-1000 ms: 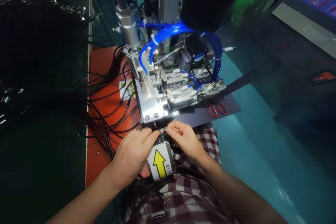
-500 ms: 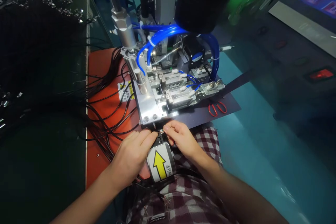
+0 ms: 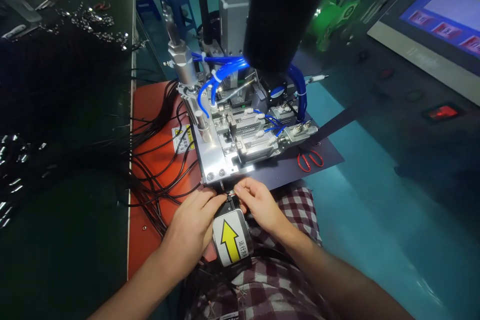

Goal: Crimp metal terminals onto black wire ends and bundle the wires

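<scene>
At the front edge of the metal machine, both my hands are close together over a narrow black fixture. My right hand is closed, thumb and forefinger pinching at a tiny shiny piece with what look like fine wire ends. From the other side, my left hand is also closed, its thumb and fingertips pressed near the same piece; what it grips is hidden. Just below the fingertips is a white label with a yellow arrow. Loose wire ends hang by the lap.
Black cables lie across the orange base at left, leading to a dark heap with shiny metal ends. Red-handled scissors rest on the dark plate at right. Blue air tubes arch over the machine. A screen stands upper right.
The whole view has shifted a little, with the scene sitting slightly lower and the screen further into frame. Both hands keep nearly the same pose at the fixture.
</scene>
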Demonstrator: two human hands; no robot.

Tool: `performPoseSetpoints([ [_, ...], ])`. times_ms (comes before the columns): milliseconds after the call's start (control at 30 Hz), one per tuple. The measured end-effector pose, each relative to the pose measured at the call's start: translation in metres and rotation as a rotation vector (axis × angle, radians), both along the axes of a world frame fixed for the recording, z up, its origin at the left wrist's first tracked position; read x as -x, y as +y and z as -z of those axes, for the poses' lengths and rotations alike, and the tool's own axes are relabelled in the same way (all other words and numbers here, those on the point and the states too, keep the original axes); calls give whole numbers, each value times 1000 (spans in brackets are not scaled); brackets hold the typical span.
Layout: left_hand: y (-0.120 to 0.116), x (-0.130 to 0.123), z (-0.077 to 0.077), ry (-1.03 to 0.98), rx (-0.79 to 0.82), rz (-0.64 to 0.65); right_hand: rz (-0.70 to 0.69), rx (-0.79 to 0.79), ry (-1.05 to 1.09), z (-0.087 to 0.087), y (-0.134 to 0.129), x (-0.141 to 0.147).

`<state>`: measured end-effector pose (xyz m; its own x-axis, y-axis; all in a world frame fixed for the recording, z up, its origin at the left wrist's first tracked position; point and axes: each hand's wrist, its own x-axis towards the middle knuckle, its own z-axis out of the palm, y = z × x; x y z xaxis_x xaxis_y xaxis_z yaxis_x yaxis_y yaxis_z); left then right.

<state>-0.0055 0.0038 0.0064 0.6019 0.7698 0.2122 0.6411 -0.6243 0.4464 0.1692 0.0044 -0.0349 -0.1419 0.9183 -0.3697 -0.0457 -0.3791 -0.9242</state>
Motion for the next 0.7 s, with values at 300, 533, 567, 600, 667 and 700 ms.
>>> performPoseSetpoints([
  [300,0,2,6,70,2,15,-20,17,24,1,4,-3],
  [533,-2,-1,6,131,21,8,-30,133,208,6,5,-4],
  [567,-3,-3,6,143,20,-5,-30,134,207,5,5,-4],
  [600,-3,-5,7,150,17,-16,-27,133,206,5,5,-4],
  [667,-4,-9,7,136,10,-44,-20,131,203,5,4,-3],
  [700,-3,-10,7,112,15,-59,-15,127,199,5,3,-2],
])
